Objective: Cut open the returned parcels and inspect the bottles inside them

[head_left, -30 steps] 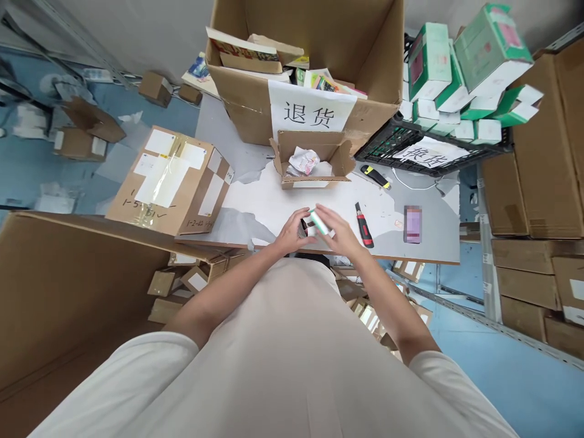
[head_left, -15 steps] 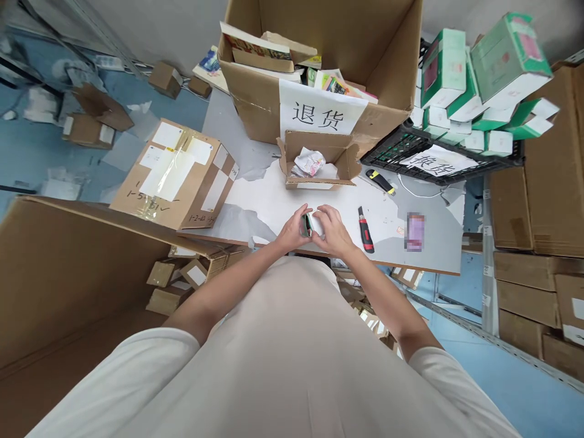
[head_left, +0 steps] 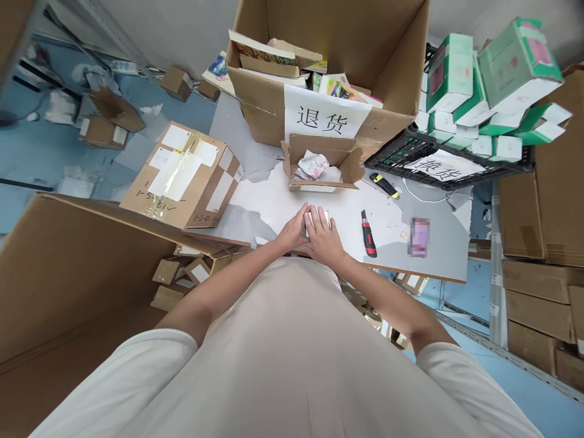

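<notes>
Near the table's front edge my two hands are together around a small green-and-white box [head_left: 325, 215], mostly hidden by my fingers. My left hand [head_left: 293, 233] is closed on its left side. My right hand [head_left: 325, 238] lies across the top, fingers stretched over it and thumb on the near side. Just beyond stands an opened small carton [head_left: 321, 188] with crumpled white paper [head_left: 313, 165] inside. To the right of my hands lies a red-and-black box cutter [head_left: 368, 235]. A yellow-and-black cutter [head_left: 384, 185] rests farther back.
A large carton [head_left: 264, 125] of books stands behind. Beside it, a black crate [head_left: 387, 159] holds green-and-white boxes [head_left: 451, 73]. A taped carton [head_left: 182, 176] sits at the left, a pixelated purple item [head_left: 419, 237] at the right. A big open carton [head_left: 86, 267] borders the table's left.
My right hand has moved from gripping the small box's right side to lying flatter over its top. The box's green opening is now covered. The view has shifted slightly.
</notes>
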### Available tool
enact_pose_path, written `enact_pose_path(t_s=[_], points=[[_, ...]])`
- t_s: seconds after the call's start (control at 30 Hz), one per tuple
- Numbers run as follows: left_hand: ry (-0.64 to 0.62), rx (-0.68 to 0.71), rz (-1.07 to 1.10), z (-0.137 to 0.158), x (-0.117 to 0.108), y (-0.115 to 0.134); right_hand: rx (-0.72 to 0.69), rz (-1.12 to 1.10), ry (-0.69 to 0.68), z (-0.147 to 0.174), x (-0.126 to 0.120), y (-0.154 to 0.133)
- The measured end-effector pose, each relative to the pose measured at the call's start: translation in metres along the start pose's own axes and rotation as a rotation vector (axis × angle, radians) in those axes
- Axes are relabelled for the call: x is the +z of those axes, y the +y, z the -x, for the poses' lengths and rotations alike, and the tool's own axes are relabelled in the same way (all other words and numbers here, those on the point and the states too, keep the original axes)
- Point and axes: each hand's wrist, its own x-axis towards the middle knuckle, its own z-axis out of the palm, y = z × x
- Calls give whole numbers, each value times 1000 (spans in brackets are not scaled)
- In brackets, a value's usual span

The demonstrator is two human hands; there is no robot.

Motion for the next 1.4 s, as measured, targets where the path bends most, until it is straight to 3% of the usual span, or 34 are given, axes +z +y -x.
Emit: enact_pose_path(t_s=[0.2,0.37,0.5,0.6,0.73,0.83,1.03,1.23,1.4], points=[[-134,3,10,-11,-16,3,-293,-312,33,7,-7,53],[-243,67,-171,-14,-49,14,-184,-470,199,9,9,58],[-103,188,-259,-17,-89,33,-120,-570,156,10,17,58],[31,150,-384,-36,-101,37,-120,-584,186,10,20,62],[-44,28,-665,-73,-88,26,-190,-518,242,1,23,61],[-94,-22,-740,-87,-75,17,-205,-475,273,1,19,61],[-65,-57,-758,-86,-65,8,-11,-443,336,16,5,75],[-39,-65,-733,-85,-59,8,-94,-272,222,0,-3,62],[-50,-99,-709,-82,-58,8,-168,-153,258,-4,-11,74]])
